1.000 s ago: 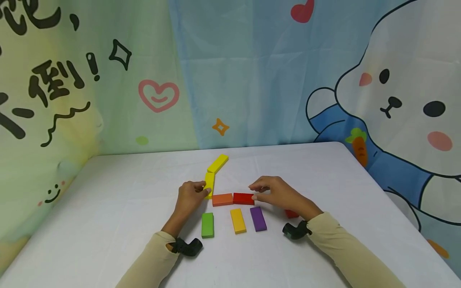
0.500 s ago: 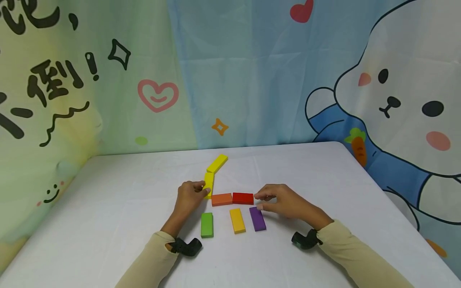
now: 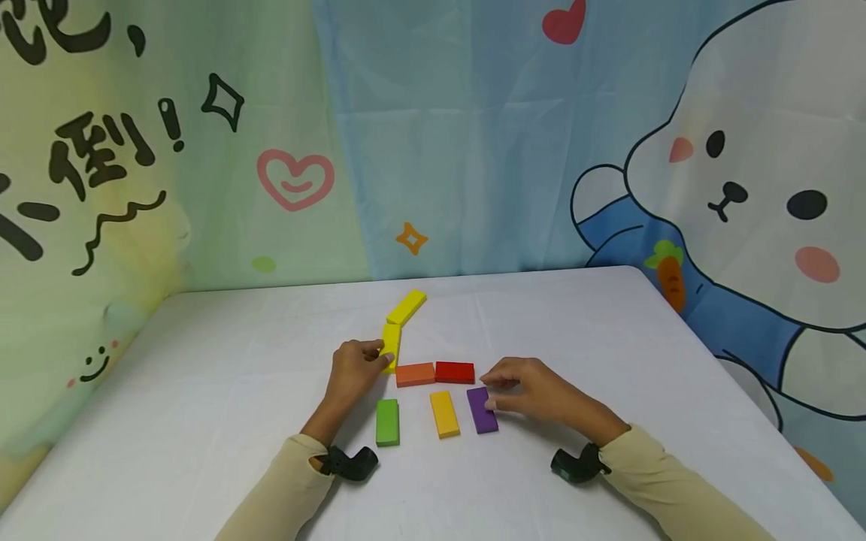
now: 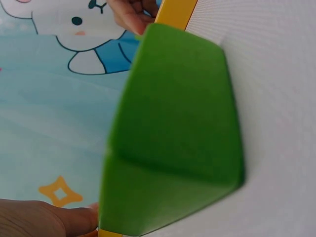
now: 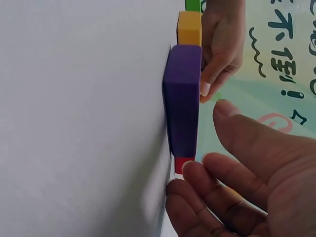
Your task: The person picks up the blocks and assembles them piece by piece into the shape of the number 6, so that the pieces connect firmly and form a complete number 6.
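Note:
In the head view, my left hand (image 3: 355,370) pinches the nearer of two yellow blocks (image 3: 392,334); the farther yellow block (image 3: 407,306) slants off its far end. From the near end an orange block (image 3: 415,375) runs rightward, end to end with a red block (image 3: 455,373). My right hand (image 3: 534,391) holds nothing, its thumb and fingers apart. Its thumb overlaps the edge of a purple block (image 3: 482,411), while the fingertips lie just off the red block's right end. In the right wrist view, a gap shows between that thumb and the purple block (image 5: 182,108).
A green block (image 3: 388,422) and an amber block (image 3: 444,415) lie in the near row, left of the purple one. White cloth covers the table (image 3: 203,421). Behind it hangs a printed curtain (image 3: 433,135). The green block (image 4: 173,108) fills much of the left wrist view.
My right hand has drawn back from the red block, nearer to me and rightward, down to the purple block. Another red block, seen earlier by the right wrist, is now hidden. My left hand stays put.

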A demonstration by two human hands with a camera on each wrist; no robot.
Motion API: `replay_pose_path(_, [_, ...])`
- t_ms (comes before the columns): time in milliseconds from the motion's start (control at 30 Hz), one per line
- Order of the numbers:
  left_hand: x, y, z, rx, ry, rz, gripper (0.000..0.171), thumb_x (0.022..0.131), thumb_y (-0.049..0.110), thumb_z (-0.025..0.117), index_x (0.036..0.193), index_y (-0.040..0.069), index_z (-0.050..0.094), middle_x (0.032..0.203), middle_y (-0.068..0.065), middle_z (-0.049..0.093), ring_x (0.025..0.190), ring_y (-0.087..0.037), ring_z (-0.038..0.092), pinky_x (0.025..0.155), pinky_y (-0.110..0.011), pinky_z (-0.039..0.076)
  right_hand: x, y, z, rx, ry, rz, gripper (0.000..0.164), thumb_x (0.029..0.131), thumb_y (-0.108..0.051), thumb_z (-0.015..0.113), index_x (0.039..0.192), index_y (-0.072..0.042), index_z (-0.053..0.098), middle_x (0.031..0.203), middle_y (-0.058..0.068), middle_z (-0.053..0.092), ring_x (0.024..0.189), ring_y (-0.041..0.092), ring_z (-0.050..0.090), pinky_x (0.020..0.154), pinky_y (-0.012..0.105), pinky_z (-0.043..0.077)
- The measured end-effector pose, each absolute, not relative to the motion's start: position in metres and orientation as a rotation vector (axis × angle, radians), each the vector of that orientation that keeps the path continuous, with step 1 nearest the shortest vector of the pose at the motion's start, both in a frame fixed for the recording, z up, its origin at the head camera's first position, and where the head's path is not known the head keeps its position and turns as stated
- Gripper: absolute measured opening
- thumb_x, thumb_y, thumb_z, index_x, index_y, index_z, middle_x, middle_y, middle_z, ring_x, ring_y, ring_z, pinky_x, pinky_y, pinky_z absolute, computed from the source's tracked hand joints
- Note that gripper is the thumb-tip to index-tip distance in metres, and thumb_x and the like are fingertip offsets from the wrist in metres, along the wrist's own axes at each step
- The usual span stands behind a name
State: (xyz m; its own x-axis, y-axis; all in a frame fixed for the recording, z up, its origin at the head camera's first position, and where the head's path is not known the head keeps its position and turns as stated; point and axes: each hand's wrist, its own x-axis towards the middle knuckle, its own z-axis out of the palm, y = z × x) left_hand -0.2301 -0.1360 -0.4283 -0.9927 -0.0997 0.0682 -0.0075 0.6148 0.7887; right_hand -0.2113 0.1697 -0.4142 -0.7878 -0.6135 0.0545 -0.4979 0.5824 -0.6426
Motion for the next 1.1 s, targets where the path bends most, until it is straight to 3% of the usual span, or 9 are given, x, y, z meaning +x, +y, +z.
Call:
replay_pose_path(400, [-0.231, -0.136, -0.428, 0.091, -2.728, -1.326, 0.037, 0.086, 0.013, 0.074, 0.119, -0.003, 0.067, 0.104, -0.016, 0.070, 0.087, -0.022, 0.064, 0.071, -0.030, 0.056, -0.206, 0.166, -0.412, -0.916, 2.620, -0.945, 0.051, 0.081, -0.037, 0.079, 0.121, -0.008, 0.069, 0.112, -0.002, 0.064, 0.099, 0.015, 0.057, 0.086, 0.035, 0.052])
replay_pose_path(733, [-0.229, -0.136, -0.425, 0.097, -2.727, -1.337, 0.037, 0.087, 0.013, 0.074, 0.119, -0.004, 0.067, 0.104, -0.016, 0.069, 0.088, -0.022, 0.063, 0.070, -0.029, 0.055, -0.204, 0.169, -0.410, -0.920, 2.593, -0.848, 0.068, 0.074, -0.044, 0.083, 0.130, -0.011, 0.064, 0.124, -0.001, 0.059, 0.116, 0.023, 0.052, 0.098, 0.047, 0.045])
replay_pose_path(1100, [-0.228, -0.136, -0.426, 0.079, -2.724, -1.320, 0.037, 0.087, 0.014, 0.074, 0.119, -0.004, 0.068, 0.103, -0.016, 0.070, 0.090, -0.023, 0.064, 0.071, -0.030, 0.055, -0.200, 0.163, -0.408, -0.900, 2.575, -0.708, 0.074, 0.073, -0.038, 0.085, 0.138, -0.014, 0.057, 0.134, 0.001, 0.050, 0.127, 0.025, 0.042, 0.100, 0.047, 0.043])
